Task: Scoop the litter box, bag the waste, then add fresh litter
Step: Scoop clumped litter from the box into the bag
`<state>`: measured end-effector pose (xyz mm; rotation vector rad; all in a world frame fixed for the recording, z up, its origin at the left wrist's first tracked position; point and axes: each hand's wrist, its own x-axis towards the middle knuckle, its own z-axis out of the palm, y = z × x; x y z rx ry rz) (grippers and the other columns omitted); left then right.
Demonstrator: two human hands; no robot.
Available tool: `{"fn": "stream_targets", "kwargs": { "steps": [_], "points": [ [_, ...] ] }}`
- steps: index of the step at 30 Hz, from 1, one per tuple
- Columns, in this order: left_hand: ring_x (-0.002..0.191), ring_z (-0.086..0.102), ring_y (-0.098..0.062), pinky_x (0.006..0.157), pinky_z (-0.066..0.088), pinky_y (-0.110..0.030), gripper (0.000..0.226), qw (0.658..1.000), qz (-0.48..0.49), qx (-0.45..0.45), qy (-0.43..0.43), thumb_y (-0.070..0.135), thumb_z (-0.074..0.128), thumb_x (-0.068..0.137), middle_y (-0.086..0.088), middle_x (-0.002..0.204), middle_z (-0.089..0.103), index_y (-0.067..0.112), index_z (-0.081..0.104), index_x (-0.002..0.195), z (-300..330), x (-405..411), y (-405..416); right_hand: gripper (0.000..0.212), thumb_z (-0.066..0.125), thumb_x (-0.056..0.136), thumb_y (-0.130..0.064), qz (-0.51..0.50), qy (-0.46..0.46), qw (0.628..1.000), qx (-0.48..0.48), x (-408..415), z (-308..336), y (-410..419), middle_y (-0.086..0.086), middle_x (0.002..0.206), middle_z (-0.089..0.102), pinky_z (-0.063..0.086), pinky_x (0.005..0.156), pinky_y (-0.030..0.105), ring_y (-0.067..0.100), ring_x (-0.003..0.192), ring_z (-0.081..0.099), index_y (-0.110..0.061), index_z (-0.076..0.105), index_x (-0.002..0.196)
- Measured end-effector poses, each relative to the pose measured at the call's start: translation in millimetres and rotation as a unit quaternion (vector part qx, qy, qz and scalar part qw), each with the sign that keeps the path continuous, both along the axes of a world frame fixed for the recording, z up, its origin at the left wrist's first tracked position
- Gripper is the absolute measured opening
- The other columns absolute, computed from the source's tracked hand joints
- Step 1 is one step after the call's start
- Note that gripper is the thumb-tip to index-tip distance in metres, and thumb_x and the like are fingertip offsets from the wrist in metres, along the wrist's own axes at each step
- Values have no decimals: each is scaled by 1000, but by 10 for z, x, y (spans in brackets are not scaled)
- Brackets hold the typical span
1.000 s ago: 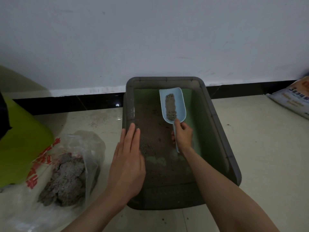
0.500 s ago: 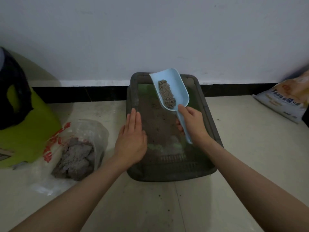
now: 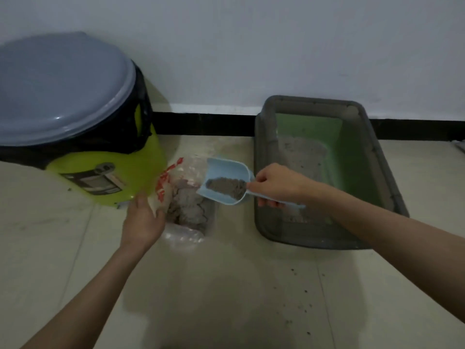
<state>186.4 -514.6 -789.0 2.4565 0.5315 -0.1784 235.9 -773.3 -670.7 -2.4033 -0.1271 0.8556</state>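
The loaded scoop [image 3: 226, 186] hangs over the open waste bag [image 3: 187, 205], its handle running rightward into the right hand [image 3: 278, 185], whose fingers curl around it. Left of the scoop's mouth, the left hand [image 3: 143, 219] pinches the bag's rim open.

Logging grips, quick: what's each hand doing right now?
Left hand: grips the plastic bag edge.
Right hand: grips the blue scoop handle.
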Motion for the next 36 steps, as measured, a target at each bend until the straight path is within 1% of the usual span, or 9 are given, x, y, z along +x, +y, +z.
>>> {"fn": "stream_targets", "kwargs": {
  "steps": [4, 8, 11, 17, 21, 24, 28, 32, 36],
  "points": [
    [135, 30, -35, 106, 29, -40, 70, 998, -1, -35, 50, 20, 56, 90, -22, 148, 28, 0, 17, 145, -156, -119, 123, 28, 50, 93, -18, 130, -19, 984, -125, 37, 82, 505, 6, 63, 60, 42, 47, 22, 15, 47, 51, -6, 56, 68],
    [132, 36, -35, 104, 32, -38, 68, 998, 16, -33, 51, 20, 56, 90, -21, 145, 35, 1, 20, 144, -160, -93, 95, 20, 50, 92, -15, 220, -100, 945, -222, 31, 170, 760, 9, 89, 51, 41, 64, 28, 22, 76, 50, -3, 58, 107],
    [136, 30, -32, 107, 28, -38, 67, 999, -2, -31, 44, 22, 53, 92, -18, 149, 29, 1, 18, 145, -131, -68, 81, 13, 49, 92, -16, 233, -129, 934, -238, 36, 229, 732, 7, 86, 49, 40, 63, 28, 21, 75, 50, -7, 55, 100],
    [136, 28, -33, 110, 25, -48, 60, 999, -34, 12, 2, 19, 50, 92, -19, 148, 29, 2, 23, 143, 58, -57, -63, 26, 51, 91, -24, 75, -156, 975, -137, 167, 439, 106, 6, 68, 61, 42, 51, 22, 11, 49, 50, -5, 61, 77],
    [125, 40, -38, 101, 34, -46, 50, 981, -176, 33, -78, 11, 51, 90, -22, 137, 41, 0, 35, 137, 267, 65, -428, 32, 51, 92, -22, -117, -122, 985, 19, 146, 540, -556, 8, 67, 66, 44, 43, 19, 10, 42, 50, -2, 67, 73],
    [132, 35, -32, 109, 28, -41, 52, 958, -274, 34, -78, 20, 46, 94, -17, 144, 36, 3, 29, 141, 366, 180, -866, 34, 49, 95, -27, -223, -119, 966, 54, 56, 526, -1029, 5, 67, 63, 42, 41, 20, 12, 46, 48, -4, 66, 76],
    [140, 22, -21, 115, 19, -33, 55, 939, -337, -5, -64, 31, 35, 97, -9, 152, 22, 10, 18, 146, 413, 304, -1493, 42, 48, 96, -31, -222, -144, 961, -81, 56, 462, -1604, 9, 64, 63, 41, 43, 19, 16, 47, 49, 3, 67, 83],
    [143, 13, -20, 114, 16, -32, 59, 945, -325, -20, -35, 37, 27, 99, -6, 157, 4, 13, 4, 148, 429, 535, -2014, 32, 50, 95, -22, -77, -24, 961, -266, 255, 284, -1817, 8, 61, 62, 47, 49, 25, 16, 47, 54, 0, 65, 78],
    [143, 12, -25, 111, 21, -32, 60, 967, -251, -25, -24, 34, 22, 100, -6, 156, -14, 14, -11, 147, 362, 708, -2295, 31, 44, 94, -21, 86, 12, 904, -420, 420, 86, -1649, 1, 61, 55, 47, 64, 29, 15, 57, 55, -9, 50, 66]
  ]
}}
